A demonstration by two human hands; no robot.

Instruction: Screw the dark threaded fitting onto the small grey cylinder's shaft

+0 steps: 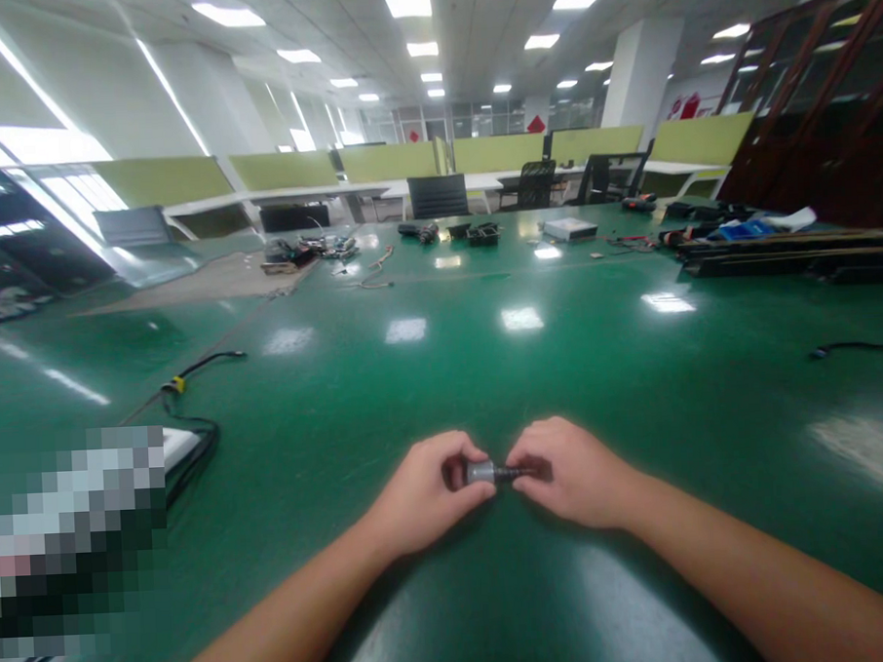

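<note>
A small grey cylinder (481, 473) lies sideways between the thumb and fingers of my left hand (438, 487). From its right end a thin dark ridged shaft (507, 474) extends toward my right hand (569, 472), whose thumb and fingertips close on the far end. The fingers partly cover both ends of the piece. Both hands are low over the green tabletop (342, 394), near the middle of the view.
A pixelated object (69, 523) with black cables (198, 449) is at the left. Electronic parts (306, 251), a flat silver box (570, 229) and long dark bars (789, 255) lie toward the far side. Another cable (859, 347) is at the right.
</note>
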